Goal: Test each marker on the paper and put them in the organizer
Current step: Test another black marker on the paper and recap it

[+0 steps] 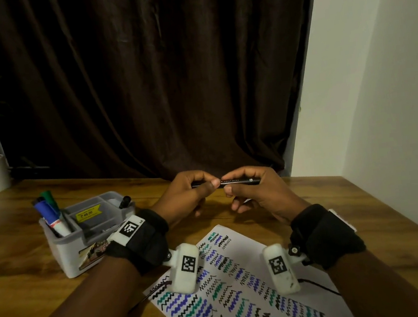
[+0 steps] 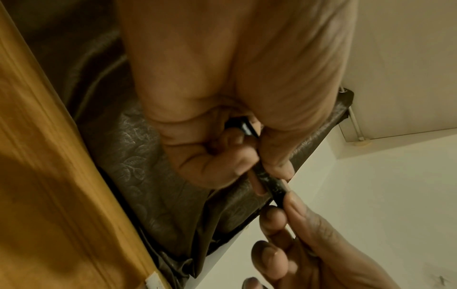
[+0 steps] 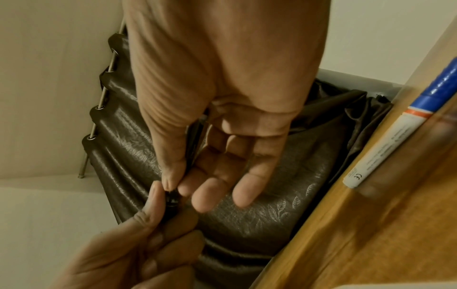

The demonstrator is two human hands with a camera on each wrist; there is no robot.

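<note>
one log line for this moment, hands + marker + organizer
left hand: grips black marker | right hand: pinches its other end | marker: level above table | organizer: holds several markers

Glossy wood-grain table (image 1: 310,199), matt grey plastic organizer (image 1: 66,256), sheeny cloth curtain (image 1: 143,87).
</note>
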